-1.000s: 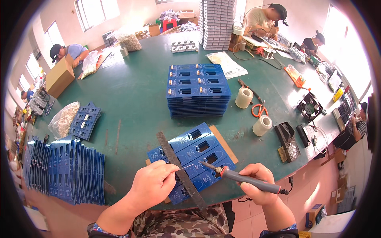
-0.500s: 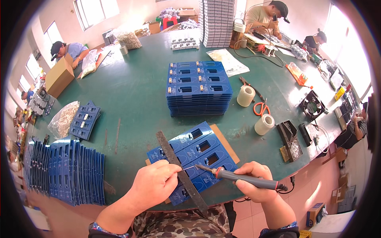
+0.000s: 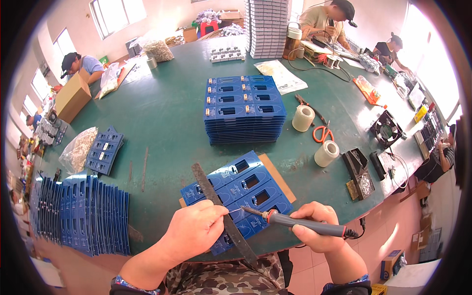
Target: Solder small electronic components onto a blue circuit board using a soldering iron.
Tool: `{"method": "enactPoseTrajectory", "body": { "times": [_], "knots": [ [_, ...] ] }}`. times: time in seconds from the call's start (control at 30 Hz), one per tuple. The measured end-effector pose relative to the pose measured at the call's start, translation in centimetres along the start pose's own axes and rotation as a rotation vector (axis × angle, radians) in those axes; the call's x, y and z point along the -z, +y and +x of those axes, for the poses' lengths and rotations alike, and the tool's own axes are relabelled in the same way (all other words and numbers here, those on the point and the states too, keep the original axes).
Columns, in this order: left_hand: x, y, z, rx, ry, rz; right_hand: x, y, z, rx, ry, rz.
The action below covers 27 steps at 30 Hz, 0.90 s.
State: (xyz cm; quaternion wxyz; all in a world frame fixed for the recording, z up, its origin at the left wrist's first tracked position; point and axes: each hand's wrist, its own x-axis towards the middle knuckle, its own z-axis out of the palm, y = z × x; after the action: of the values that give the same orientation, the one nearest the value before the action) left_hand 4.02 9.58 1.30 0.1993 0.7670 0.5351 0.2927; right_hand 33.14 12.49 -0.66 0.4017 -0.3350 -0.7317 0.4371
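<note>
My right hand point(image 3: 317, 226) is wrapped round the grey handle of a soldering iron point(image 3: 305, 223), its tip pointing left over a blue circuit board panel point(image 3: 235, 189). In my left hand point(image 3: 199, 228) a thin strand of solder wire point(image 3: 236, 210) is pinched between thumb and forefinger. The wire's end meets the iron's tip, or nearly so, just above the panel. A dark flat metal bar point(image 3: 236, 236) lies slantwise across the panel, partly hidden by my left hand. Under the panel is a brown board point(image 3: 278, 178), showing at its edges.
Beyond the panel stands a stack of blue panels point(image 3: 245, 113); more panels point(image 3: 93, 211) lean at the left. To the right are tape rolls point(image 3: 326, 153), orange-handled scissors point(image 3: 322, 134), a dark tray point(image 3: 360, 174) and a fan point(image 3: 386, 131). Other people work around the table point(image 3: 167, 118).
The iron's tip and the solder wire have drawn closer together over the panel. My left hand has shifted slightly right, and the view has moved a little.
</note>
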Motion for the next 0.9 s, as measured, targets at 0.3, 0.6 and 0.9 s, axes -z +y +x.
{"method": "enactPoseTrajectory", "body": {
  "times": [0.3,0.6,0.9],
  "knots": [
    [-0.2,0.2,0.1,-0.017,-0.038,0.060,-0.1,-0.6,-0.2,-0.024,0.015,0.015],
    [-0.4,0.8,0.1,-0.033,-0.027,0.074,-0.2,-1.1,-0.1,0.005,0.012,-0.018],
    [0.1,1.1,-1.0,-0.037,-0.059,0.078,1.0,-0.7,-2.0,-0.046,0.062,0.020]
  ]
}}
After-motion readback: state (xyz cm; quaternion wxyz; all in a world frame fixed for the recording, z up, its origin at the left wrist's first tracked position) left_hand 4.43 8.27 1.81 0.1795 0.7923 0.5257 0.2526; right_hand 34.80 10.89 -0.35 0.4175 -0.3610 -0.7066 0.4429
